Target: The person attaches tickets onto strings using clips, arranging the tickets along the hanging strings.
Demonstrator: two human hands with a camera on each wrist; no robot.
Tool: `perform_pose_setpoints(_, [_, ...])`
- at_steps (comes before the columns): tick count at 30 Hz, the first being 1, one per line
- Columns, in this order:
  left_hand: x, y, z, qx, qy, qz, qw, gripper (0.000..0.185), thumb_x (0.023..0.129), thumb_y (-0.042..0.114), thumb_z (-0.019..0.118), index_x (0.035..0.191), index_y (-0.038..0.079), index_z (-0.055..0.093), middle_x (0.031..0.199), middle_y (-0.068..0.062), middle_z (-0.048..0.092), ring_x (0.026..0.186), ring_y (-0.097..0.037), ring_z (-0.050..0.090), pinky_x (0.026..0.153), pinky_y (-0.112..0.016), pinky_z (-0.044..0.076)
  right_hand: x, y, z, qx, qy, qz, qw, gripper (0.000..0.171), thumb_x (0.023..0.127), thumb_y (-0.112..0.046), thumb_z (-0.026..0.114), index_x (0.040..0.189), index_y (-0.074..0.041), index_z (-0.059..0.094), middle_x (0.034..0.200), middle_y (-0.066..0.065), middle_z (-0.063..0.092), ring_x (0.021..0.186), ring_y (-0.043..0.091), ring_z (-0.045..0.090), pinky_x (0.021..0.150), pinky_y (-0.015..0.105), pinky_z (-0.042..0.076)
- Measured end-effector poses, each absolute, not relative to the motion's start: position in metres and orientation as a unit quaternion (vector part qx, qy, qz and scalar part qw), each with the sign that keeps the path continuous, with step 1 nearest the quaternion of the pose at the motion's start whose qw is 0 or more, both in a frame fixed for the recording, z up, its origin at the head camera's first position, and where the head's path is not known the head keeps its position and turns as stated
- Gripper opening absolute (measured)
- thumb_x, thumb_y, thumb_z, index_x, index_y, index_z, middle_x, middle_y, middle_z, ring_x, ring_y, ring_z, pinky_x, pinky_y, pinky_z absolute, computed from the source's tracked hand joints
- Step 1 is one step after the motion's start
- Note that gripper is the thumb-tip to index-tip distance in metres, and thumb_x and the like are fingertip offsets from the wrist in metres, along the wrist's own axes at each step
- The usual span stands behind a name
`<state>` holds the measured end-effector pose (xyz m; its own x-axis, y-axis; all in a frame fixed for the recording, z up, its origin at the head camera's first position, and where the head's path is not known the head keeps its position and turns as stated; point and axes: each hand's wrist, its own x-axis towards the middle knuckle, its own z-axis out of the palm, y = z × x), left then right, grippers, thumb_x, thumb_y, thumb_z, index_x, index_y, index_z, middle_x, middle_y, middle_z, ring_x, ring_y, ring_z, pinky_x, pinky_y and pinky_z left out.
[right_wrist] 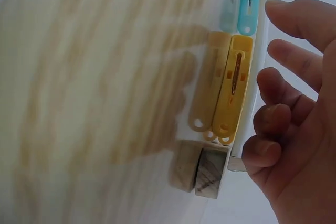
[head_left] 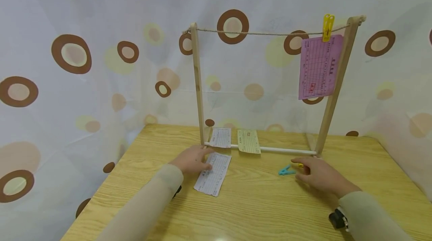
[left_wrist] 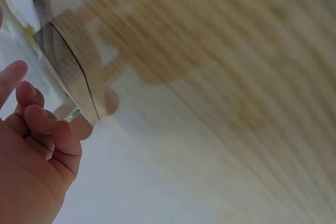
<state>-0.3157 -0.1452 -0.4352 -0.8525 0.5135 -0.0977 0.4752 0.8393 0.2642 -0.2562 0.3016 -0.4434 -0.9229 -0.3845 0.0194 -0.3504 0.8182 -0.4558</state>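
Note:
My left hand (head_left: 193, 159) hovers at the left edge of a white printed slip (head_left: 213, 173) on the table. Thumb and forefinger are apart over the slip; whether they touch it I cannot tell. In the left wrist view the other fingers (left_wrist: 67, 140) curl loosely, holding nothing. On the right, my right hand (head_left: 320, 173) is beside a blue clothespin (head_left: 287, 170) and a yellow clothespin (right_wrist: 237, 85), its fingers loosely bent and nothing gripped. In the head view that hand mostly hides the yellow clothespin.
A wooden frame (head_left: 198, 87) carries a string (head_left: 256, 33) across its top. Another yellow clothespin (head_left: 327, 27) hangs a pink slip (head_left: 318, 68) at the string's right end. One white slip (head_left: 221, 138) and a yellow slip (head_left: 248, 141) lie over the white bottom bar (head_left: 287, 150).

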Motion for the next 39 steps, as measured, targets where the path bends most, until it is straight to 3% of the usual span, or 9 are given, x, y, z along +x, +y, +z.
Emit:
perform_pose_setpoints(17, [-0.340, -0.142, -0.447, 0.167, 0.962, 0.186, 0.115, 0.064, 0.088, 0.040, 0.079, 0.145, 0.020, 0.058, 0.144, -0.005, 0.057, 0.134, -0.030, 0.050, 0.109, -0.049, 0.039, -0.268, 0.296, -0.444, -0.192, 0.958, -0.201, 0.070, 0.057, 0.093, -0.025, 0.073, 0.145, -0.008, 0.055, 0.081, -0.002, 0.049, 0.070, 0.014, 0.044, 0.063, 0.034, 0.038])
perform_pose_setpoints(31, [-0.333, -0.135, -0.447, 0.173, 0.962, 0.172, 0.122, 0.060, 0.085, 0.035, 0.084, 0.140, 0.021, 0.062, 0.141, -0.006, 0.059, 0.130, -0.030, 0.053, 0.104, -0.047, 0.044, -0.270, 0.296, -0.449, -0.215, 0.958, -0.175, 0.072, 0.050, 0.092, -0.027, 0.073, 0.137, -0.007, 0.063, 0.096, -0.004, 0.060, 0.079, 0.013, 0.049, 0.072, 0.041, 0.046])
perform_pose_setpoints(35, [-0.335, -0.135, -0.446, 0.173, 0.961, 0.179, 0.122, 0.048, 0.084, 0.032, 0.085, 0.127, 0.023, 0.066, 0.132, -0.003, 0.064, 0.116, -0.024, 0.059, 0.098, -0.044, 0.046, -0.272, 0.297, -0.449, -0.220, 0.961, -0.159, 0.057, 0.048, 0.091, -0.028, 0.074, 0.134, -0.008, 0.065, 0.105, -0.002, 0.064, 0.083, 0.014, 0.051, 0.079, 0.046, 0.049])
perform_pose_setpoints(39, [-0.336, -0.135, -0.445, 0.186, 0.959, 0.172, 0.125, 0.029, 0.086, 0.030, 0.084, 0.107, 0.022, 0.066, 0.111, 0.002, 0.066, 0.093, -0.019, 0.056, 0.083, -0.037, 0.046, -0.273, 0.295, -0.449, -0.212, 0.960, -0.168, 0.070, 0.047, 0.093, -0.026, 0.073, 0.137, -0.011, 0.064, 0.092, -0.005, 0.061, 0.074, 0.013, 0.048, 0.070, 0.039, 0.045])
